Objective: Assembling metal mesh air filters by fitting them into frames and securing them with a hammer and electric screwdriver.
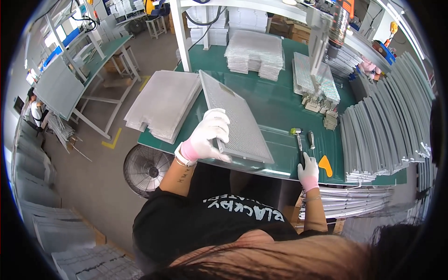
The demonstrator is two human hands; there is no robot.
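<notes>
My left hand [211, 135], in a white glove with a pink cuff, is closed on the near left edge of a framed mesh panel [238, 119]. The panel is tilted, its lower edge near the table's front edge. At the right my gloved right hand [308, 173] is closed round the dark handle of a small mallet [297, 134] lying on the green table [275, 105]. The mallet's head is green and black. Just beyond that hand lies a screwdriver [311, 138] with a pale handle. Beside the hand is an orange-yellow scraper [325, 165].
Stacked mesh sheets [163, 100] stand left of the panel, with another stack [254, 52] at the back. Many grey frames [385, 126] stand in a row at the right. A power driver [343, 23] hangs overhead. A floor fan [148, 170] sits below the table's left end.
</notes>
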